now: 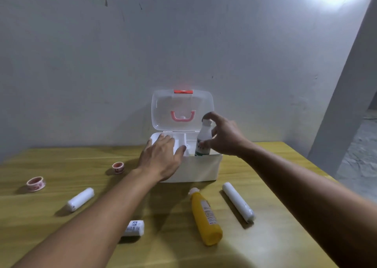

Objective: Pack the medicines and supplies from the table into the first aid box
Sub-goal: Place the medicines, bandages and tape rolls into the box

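Note:
The white first aid box [202,170] stands open at the table's far middle, its clear lid [181,104] raised with a pink handle. My right hand [226,137] grips a white bottle [204,139] by its cap and side, upright, its base inside the box's right part. My left hand [163,157] lies flat on the inner tray [180,140] at the box's left rim. On the table lie a yellow bottle [206,216], a long white roll [238,201], a shorter white roll [80,199], a small wrapped bandage [134,228] and two tape rolls [36,183] [118,167].
The yellow wooden table [255,245] ends at the right, where the floor drops away beside a grey pillar [342,104]. A grey wall [122,53] stands close behind the box. Strong light glares at the top right.

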Demonstrator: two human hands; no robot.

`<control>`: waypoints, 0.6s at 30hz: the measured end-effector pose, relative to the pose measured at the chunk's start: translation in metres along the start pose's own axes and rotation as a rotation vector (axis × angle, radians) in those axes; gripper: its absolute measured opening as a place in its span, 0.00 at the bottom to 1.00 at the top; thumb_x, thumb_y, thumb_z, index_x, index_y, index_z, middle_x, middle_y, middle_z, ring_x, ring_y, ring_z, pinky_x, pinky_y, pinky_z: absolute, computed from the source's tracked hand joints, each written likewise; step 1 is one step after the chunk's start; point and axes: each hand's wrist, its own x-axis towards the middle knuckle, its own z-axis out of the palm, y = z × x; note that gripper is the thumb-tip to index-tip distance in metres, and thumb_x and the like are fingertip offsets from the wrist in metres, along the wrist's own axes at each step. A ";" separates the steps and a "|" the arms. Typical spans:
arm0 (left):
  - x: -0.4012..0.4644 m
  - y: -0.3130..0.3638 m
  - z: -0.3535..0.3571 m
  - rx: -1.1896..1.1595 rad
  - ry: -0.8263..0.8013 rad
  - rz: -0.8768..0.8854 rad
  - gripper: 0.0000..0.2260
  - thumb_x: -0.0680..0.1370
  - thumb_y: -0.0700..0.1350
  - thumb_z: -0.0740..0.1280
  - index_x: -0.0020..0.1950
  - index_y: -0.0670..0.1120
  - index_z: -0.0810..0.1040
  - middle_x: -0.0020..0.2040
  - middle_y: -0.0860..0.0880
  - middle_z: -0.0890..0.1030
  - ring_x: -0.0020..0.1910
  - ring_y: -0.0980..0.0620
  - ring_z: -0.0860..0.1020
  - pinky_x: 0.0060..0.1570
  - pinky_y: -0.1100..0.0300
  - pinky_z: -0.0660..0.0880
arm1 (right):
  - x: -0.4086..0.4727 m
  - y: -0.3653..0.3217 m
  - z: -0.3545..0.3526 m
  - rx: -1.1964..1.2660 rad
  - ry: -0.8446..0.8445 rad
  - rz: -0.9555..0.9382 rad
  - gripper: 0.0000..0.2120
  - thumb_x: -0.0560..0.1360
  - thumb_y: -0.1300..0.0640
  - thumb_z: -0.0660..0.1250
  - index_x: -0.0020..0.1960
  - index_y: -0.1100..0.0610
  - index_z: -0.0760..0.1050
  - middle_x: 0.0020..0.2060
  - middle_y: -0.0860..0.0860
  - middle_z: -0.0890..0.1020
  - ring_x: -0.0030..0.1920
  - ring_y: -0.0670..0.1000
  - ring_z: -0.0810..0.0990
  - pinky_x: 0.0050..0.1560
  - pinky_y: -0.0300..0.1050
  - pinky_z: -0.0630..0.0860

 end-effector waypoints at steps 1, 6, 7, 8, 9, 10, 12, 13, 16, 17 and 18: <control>-0.002 0.000 0.002 0.008 0.002 0.016 0.22 0.80 0.58 0.51 0.56 0.42 0.73 0.64 0.44 0.75 0.72 0.45 0.64 0.71 0.44 0.59 | 0.000 0.002 0.005 -0.011 -0.016 -0.004 0.30 0.66 0.57 0.77 0.64 0.49 0.68 0.45 0.53 0.80 0.40 0.51 0.80 0.34 0.38 0.76; -0.009 -0.006 0.008 -0.042 0.083 0.071 0.22 0.79 0.58 0.55 0.58 0.42 0.75 0.68 0.45 0.74 0.75 0.45 0.60 0.74 0.46 0.53 | 0.002 0.008 0.020 -0.039 -0.057 0.016 0.25 0.68 0.54 0.76 0.60 0.49 0.70 0.48 0.54 0.81 0.46 0.56 0.81 0.47 0.51 0.81; -0.012 -0.007 0.009 -0.073 0.123 0.095 0.22 0.78 0.57 0.58 0.57 0.41 0.77 0.66 0.44 0.76 0.74 0.45 0.62 0.73 0.46 0.55 | 0.003 0.008 0.021 -0.034 -0.051 0.020 0.23 0.69 0.55 0.75 0.60 0.49 0.71 0.49 0.54 0.80 0.47 0.57 0.81 0.48 0.50 0.81; -0.015 -0.008 0.010 -0.106 0.181 0.130 0.20 0.76 0.55 0.62 0.54 0.41 0.80 0.61 0.44 0.80 0.72 0.43 0.67 0.72 0.44 0.59 | 0.004 0.008 0.022 -0.027 -0.050 0.024 0.21 0.70 0.55 0.75 0.59 0.49 0.71 0.50 0.55 0.80 0.48 0.57 0.80 0.49 0.51 0.81; -0.018 -0.010 0.012 -0.136 0.252 0.166 0.16 0.73 0.53 0.67 0.50 0.41 0.82 0.55 0.44 0.83 0.68 0.42 0.73 0.69 0.43 0.65 | 0.006 0.008 0.021 -0.021 -0.054 0.030 0.20 0.70 0.55 0.74 0.59 0.49 0.72 0.51 0.55 0.80 0.49 0.58 0.80 0.51 0.52 0.81; -0.022 -0.013 0.014 -0.163 0.316 0.187 0.12 0.71 0.49 0.72 0.47 0.41 0.84 0.50 0.44 0.85 0.61 0.41 0.78 0.63 0.43 0.72 | 0.007 0.008 0.020 -0.015 -0.059 0.032 0.19 0.71 0.55 0.74 0.58 0.49 0.72 0.51 0.56 0.80 0.49 0.58 0.81 0.52 0.54 0.81; -0.029 -0.015 0.017 -0.206 0.383 0.198 0.07 0.68 0.43 0.76 0.44 0.42 0.85 0.43 0.45 0.86 0.47 0.43 0.83 0.52 0.45 0.79 | 0.009 0.008 0.019 -0.003 -0.066 0.033 0.17 0.72 0.55 0.73 0.58 0.48 0.73 0.52 0.57 0.81 0.48 0.58 0.82 0.51 0.56 0.81; -0.032 -0.016 0.018 -0.230 0.395 0.197 0.07 0.68 0.42 0.76 0.44 0.42 0.85 0.41 0.45 0.86 0.43 0.44 0.83 0.52 0.45 0.80 | 0.009 0.007 0.019 -0.003 -0.066 0.031 0.16 0.72 0.54 0.72 0.58 0.48 0.73 0.51 0.58 0.81 0.46 0.58 0.82 0.50 0.56 0.82; -0.035 -0.014 0.020 -0.296 0.432 0.163 0.10 0.68 0.39 0.76 0.48 0.40 0.85 0.42 0.42 0.86 0.37 0.44 0.83 0.63 0.44 0.73 | 0.012 0.003 0.020 -0.009 -0.061 0.028 0.14 0.73 0.54 0.72 0.57 0.49 0.75 0.48 0.58 0.82 0.40 0.56 0.84 0.44 0.56 0.83; -0.035 -0.012 0.019 -0.311 0.441 0.145 0.10 0.69 0.39 0.76 0.49 0.40 0.85 0.43 0.41 0.86 0.37 0.44 0.84 0.66 0.45 0.70 | 0.012 0.001 0.020 -0.021 -0.062 0.027 0.14 0.73 0.54 0.72 0.57 0.51 0.76 0.47 0.58 0.82 0.40 0.56 0.85 0.44 0.56 0.83; -0.035 -0.010 0.018 -0.329 0.446 0.127 0.10 0.69 0.39 0.76 0.49 0.40 0.85 0.43 0.41 0.86 0.38 0.43 0.84 0.67 0.48 0.68 | 0.013 0.000 0.019 -0.037 -0.063 0.023 0.13 0.73 0.55 0.72 0.57 0.52 0.76 0.48 0.58 0.82 0.41 0.56 0.84 0.45 0.57 0.83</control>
